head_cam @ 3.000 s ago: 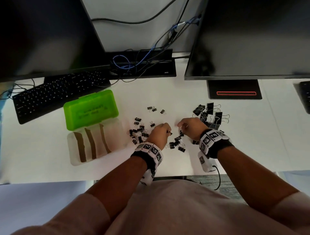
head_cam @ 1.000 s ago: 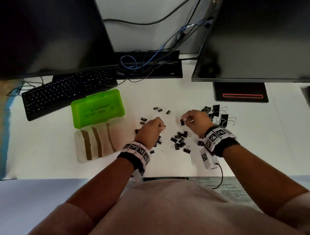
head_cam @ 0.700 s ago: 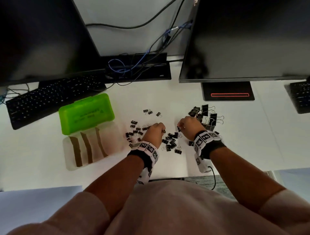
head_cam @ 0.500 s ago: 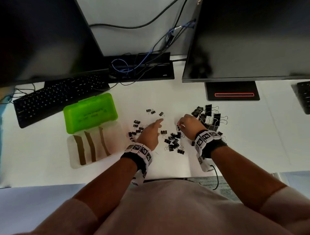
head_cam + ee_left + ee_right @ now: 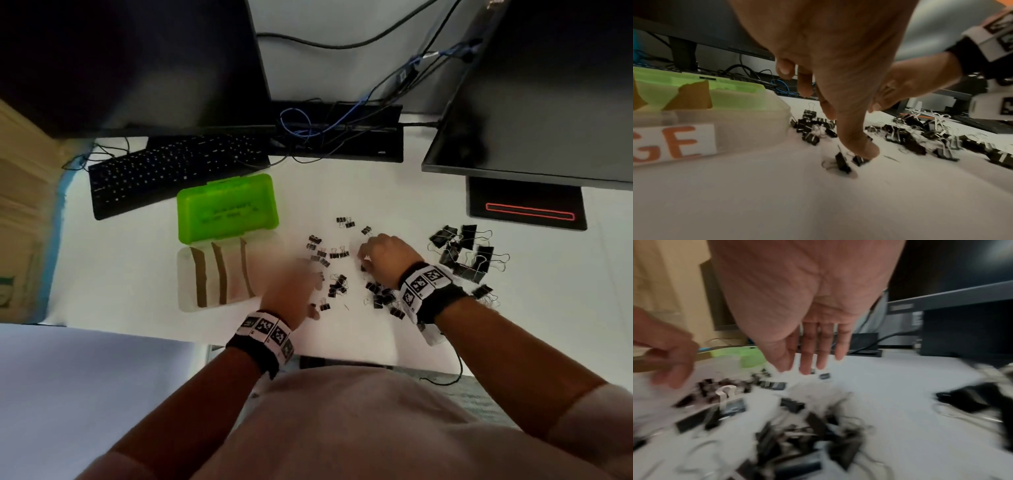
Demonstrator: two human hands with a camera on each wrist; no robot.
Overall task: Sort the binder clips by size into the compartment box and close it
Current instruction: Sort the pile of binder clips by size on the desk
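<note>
The compartment box lies open at the left, its green lid [image 5: 226, 209] folded back and its clear base [image 5: 185, 274] split by brown dividers [image 5: 219, 274]. Small black binder clips [image 5: 337, 286] are scattered mid-table, and large clips [image 5: 462, 253] are piled at the right. My left hand [image 5: 301, 284] is blurred, just right of the box. In the left wrist view its thumb [image 5: 863, 146] presses down on a small clip [image 5: 859, 160], while the other fingers hang loose. My right hand [image 5: 807, 366] hovers over the small clips with straight fingers and holds nothing.
A black keyboard [image 5: 171, 171] lies behind the box. Two monitors [image 5: 130, 65] overhang the back of the white table [image 5: 548, 325], with cables [image 5: 308, 126] between them. A black stand with a red outline [image 5: 529, 214] sits at the back right. The table's front edge is close to my body.
My left hand has pulled back from the far clips toward me and the box, thumb now down on a small clip. The right hand has stayed over the middle clips.
</note>
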